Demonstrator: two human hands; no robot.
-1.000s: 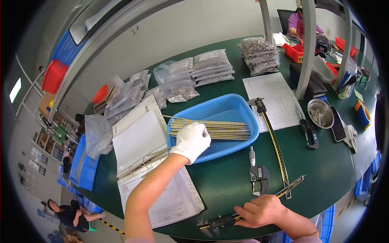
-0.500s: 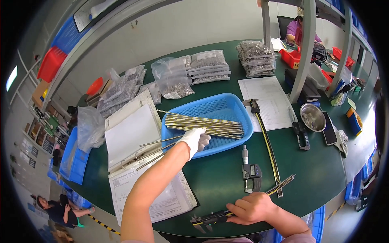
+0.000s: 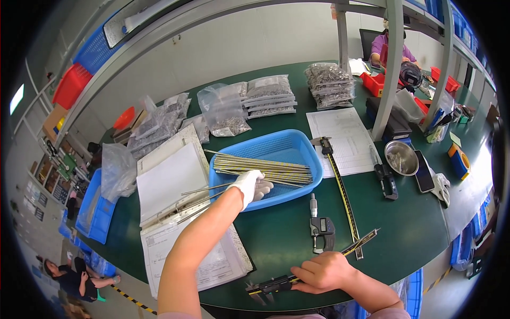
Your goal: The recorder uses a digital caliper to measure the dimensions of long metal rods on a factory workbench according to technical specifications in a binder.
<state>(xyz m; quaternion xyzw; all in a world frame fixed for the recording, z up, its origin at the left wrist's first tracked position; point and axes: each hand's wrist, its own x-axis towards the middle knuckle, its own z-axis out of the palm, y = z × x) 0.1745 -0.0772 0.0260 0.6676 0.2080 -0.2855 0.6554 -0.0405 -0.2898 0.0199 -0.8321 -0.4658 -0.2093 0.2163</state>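
My left hand (image 3: 250, 187), in a white glove, reaches over the near rim of a blue plastic basket (image 3: 307, 139). Its fingers are loosely extended, thumb apart, beside a bundle of thin metal rods (image 3: 265, 164); the palm side is hidden. A few more rods (image 3: 199, 204) stick out leftward under my wrist, across the rim and over an open binder (image 3: 175, 175). Near the front table edge, my bare right hand (image 3: 322, 273) is closed round a caliper (image 3: 271, 286), its jaws pointing left and its beam end rising to the right.
A digital micrometer (image 3: 322, 234) and a longer caliper (image 3: 342, 196) lie right of the basket. Farther right are another micrometer (image 3: 385, 181), a metal bowl (image 3: 401, 158) and a phone (image 3: 424, 171). Bagged metal parts (image 3: 268, 94) line the back; a shelf post (image 3: 389, 80) stands at right.
The view has shifted slightly. My left hand stays at the rods, its fingers a little straighter. My right hand keeps its hold on the caliper.
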